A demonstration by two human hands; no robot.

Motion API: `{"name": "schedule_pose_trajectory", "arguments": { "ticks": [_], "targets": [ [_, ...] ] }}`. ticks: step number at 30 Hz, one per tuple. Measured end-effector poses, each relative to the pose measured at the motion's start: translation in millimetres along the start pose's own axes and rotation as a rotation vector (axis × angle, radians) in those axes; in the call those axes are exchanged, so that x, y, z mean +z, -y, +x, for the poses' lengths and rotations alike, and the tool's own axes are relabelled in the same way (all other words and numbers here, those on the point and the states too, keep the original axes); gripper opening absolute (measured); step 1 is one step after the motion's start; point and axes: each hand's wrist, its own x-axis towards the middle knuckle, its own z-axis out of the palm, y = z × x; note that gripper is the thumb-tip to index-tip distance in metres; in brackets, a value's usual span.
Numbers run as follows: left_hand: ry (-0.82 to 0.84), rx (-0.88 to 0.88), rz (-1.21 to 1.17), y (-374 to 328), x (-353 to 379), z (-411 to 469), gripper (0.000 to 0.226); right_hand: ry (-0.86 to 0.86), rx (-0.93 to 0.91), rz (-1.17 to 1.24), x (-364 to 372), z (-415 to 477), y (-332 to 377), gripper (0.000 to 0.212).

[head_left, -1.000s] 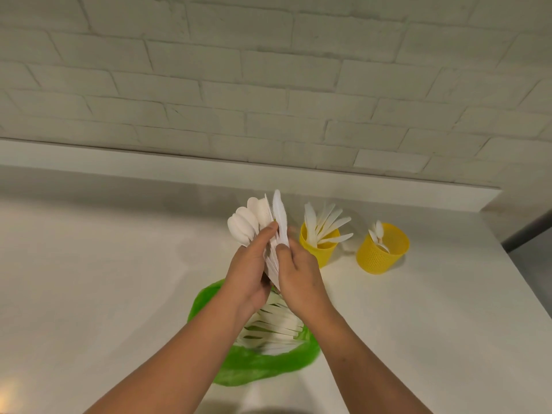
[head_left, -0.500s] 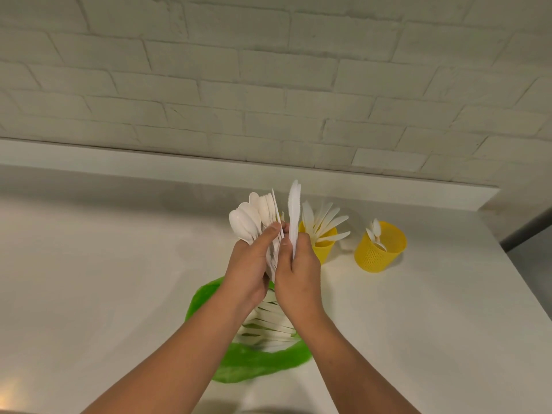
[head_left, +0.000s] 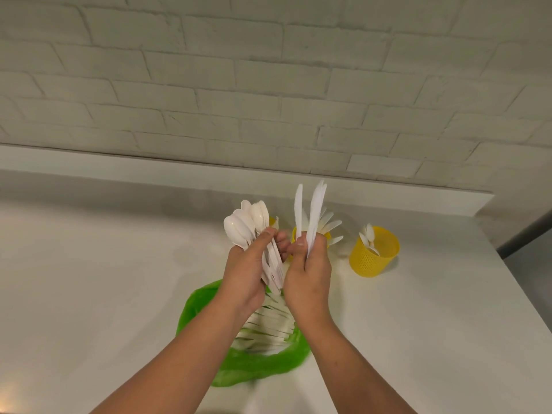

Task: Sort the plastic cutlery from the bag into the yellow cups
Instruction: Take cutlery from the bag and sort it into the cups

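Note:
My left hand [head_left: 245,279] grips a fanned bunch of white plastic spoons [head_left: 243,227], bowls up. Beside it my right hand [head_left: 309,273] holds two white plastic knives [head_left: 313,216] upright. Below both hands lies a green plastic bag [head_left: 209,306] with more white cutlery [head_left: 268,327] in it. Behind my right hand a yellow cup [head_left: 295,233] holds several knives and is mostly hidden. To the right, a second yellow cup [head_left: 375,253] holds a few spoons. A sliver of a third yellow cup [head_left: 272,221] shows behind the spoons.
Everything sits on a white counter [head_left: 104,279] against a white brick wall [head_left: 268,85]. The counter's right edge [head_left: 519,282] runs close to the right-hand cup, with a darker floor beyond it.
My right hand has drawn knives out of the bunch in my left hand and raised them; it now holds two, apart from the spoons. Both hands rose slightly.

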Motion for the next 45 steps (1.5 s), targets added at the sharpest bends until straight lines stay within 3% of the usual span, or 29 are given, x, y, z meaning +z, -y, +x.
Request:
{"name": "schedule_pose_trajectory", "arguments": {
  "ticks": [3, 12, 14, 17, 19, 22, 26, 29, 35, 39, 45],
  "targets": [
    [-0.034, 0.007, 0.058, 0, -6, 2, 0.018, 0.107, 0.053, 0.04, -15, 8, -12, 0.011],
    [-0.056, 0.027, 0.201, -2, -6, 3, 0.015, 0.675, 0.412, 0.183, -41, 7, -9, 0.018],
    [-0.062, 0.034, 0.229, 1, -3, 2, 0.016, 0.747, 0.428, 0.16, -45, 8, -8, 0.022],
    [-0.05, 0.053, 0.281, 4, 4, 0, 0.014, 0.822, 0.316, 0.039, -49, 12, -11, 0.012],
    [-0.035, 0.056, 0.291, 6, 8, -2, 0.015, 0.822, 0.269, -0.025, -51, 15, -12, 0.01],
    [-0.025, 0.071, 0.233, 8, 10, -2, 0.018, 0.738, 0.339, 0.004, -53, 28, -14, 0.009],
    [-0.026, 0.061, 0.155, 10, 11, 0, 0.032, 0.539, 0.53, 0.185, -57, 52, -18, 0.024],
    [-0.022, 0.028, 0.122, 14, 12, 0, 0.037, 0.449, 0.538, 0.277, -55, 66, -19, 0.029],
    [-0.029, 0.004, 0.106, 20, 9, 3, 0.039, 0.455, 0.442, 0.279, -61, 77, -18, 0.011],
    [-0.044, -0.038, 0.084, 24, 8, 3, 0.027, 0.522, 0.531, 0.371, -68, 69, -18, 0.015],
    [0.004, -0.073, 0.146, 25, 10, 4, 0.033, 0.527, 0.542, 0.471, -69, 65, -20, 0.021]
  ]
}}
